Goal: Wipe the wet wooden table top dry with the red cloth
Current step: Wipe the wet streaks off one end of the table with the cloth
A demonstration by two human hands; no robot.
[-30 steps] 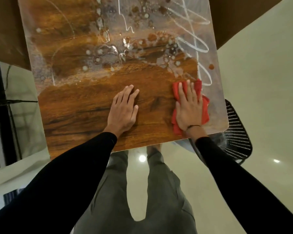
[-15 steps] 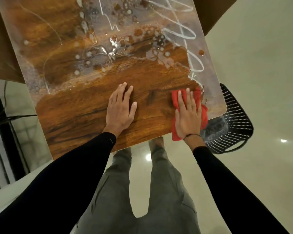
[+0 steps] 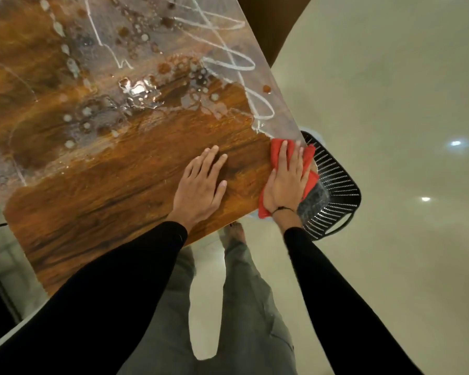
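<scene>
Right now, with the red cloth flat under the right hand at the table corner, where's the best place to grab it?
Probably the bunched fold of the red cloth beyond the fingertips, at the table edge near the black chair. Come from the right, off the edge: cloth overhangs there, so fingers can curl under it. The right hand presses the middle flat, leaving little to pinch. The left hand lies flat on the wood.

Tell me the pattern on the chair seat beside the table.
Black chair seat with rows of small pale perforations, seen in the head view.

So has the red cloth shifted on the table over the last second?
Yes. The red cloth under the right hand has slid rightward to the table top's right edge, now partly overhanging the near right corner above the black chair.
</scene>
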